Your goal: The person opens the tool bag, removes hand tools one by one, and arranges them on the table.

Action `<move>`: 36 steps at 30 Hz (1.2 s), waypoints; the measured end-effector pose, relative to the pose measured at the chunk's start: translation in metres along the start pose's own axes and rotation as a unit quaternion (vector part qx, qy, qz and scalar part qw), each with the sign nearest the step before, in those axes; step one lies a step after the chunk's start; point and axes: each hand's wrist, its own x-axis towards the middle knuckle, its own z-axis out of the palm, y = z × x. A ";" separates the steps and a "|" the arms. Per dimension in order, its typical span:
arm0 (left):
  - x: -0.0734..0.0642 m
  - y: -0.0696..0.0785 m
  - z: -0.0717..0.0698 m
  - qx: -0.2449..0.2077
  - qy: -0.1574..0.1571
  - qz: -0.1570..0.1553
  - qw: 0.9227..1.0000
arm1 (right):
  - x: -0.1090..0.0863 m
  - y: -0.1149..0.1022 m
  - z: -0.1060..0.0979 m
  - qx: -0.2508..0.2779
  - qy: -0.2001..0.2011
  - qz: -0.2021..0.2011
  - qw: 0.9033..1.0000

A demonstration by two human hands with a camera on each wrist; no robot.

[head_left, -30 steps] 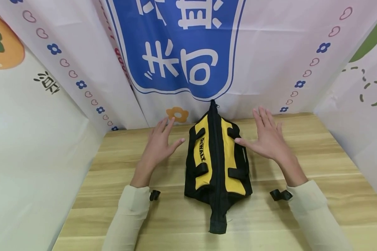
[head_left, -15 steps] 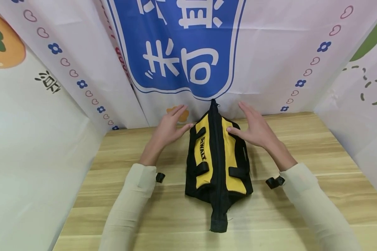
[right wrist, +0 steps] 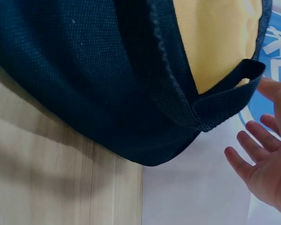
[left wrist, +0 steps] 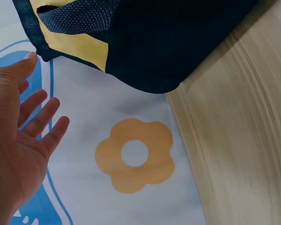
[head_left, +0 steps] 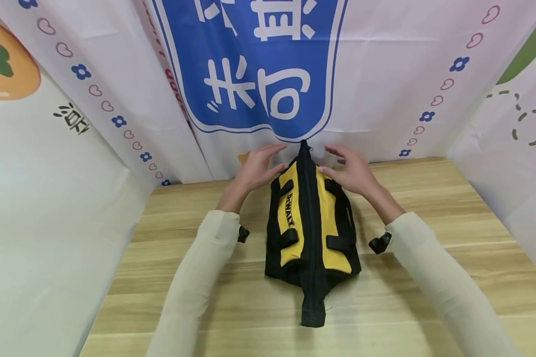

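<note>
A black and yellow zippered tool bag lies on the wooden table, its closed zipper running from the back wall toward the front. At its far left end is my left hand, fingers spread and loosely bent, holding nothing. In the left wrist view that thumb is close to the bag's corner; whether it touches cannot be told. On the opposite side my right hand curves about the far end, also holding nothing. The right wrist view has its thumb beside the bag's black strap handle.
The pale wooden table extends around the bag. A white printed cloth with a blue sign forms the back wall, close behind the bag's far end. White side walls stand left and right. A black strap piece hangs at each cuff.
Both hands have moved inward and farther back, closing in on the far end of the bag. Their fingers have bent more. The bag keeps its place.
</note>
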 end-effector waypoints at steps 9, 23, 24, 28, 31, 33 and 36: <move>0.025 0.005 0.008 -0.041 -0.027 -0.037 0.998 | 0.023 -0.004 0.009 0.030 0.034 -0.012 0.999; 0.052 0.004 0.019 -0.095 -0.010 -0.048 0.994 | 0.049 -0.004 0.020 0.053 0.054 -0.022 0.997; 0.053 0.003 0.020 -0.096 -0.009 -0.045 0.994 | 0.051 -0.005 0.020 0.050 0.055 -0.023 0.997; 0.057 0.003 0.019 -0.103 -0.016 -0.047 0.993 | 0.053 -0.006 0.021 0.041 0.056 -0.024 0.997; 0.060 0.004 0.018 -0.105 -0.034 -0.057 0.992 | 0.053 -0.006 0.021 0.035 0.056 -0.025 0.998; 0.063 0.004 0.018 -0.106 -0.045 -0.062 0.991 | 0.053 -0.006 0.021 0.033 0.054 -0.026 0.998; 0.066 0.004 0.019 -0.109 -0.052 -0.066 0.990 | 0.054 -0.006 0.020 0.028 0.053 -0.030 0.998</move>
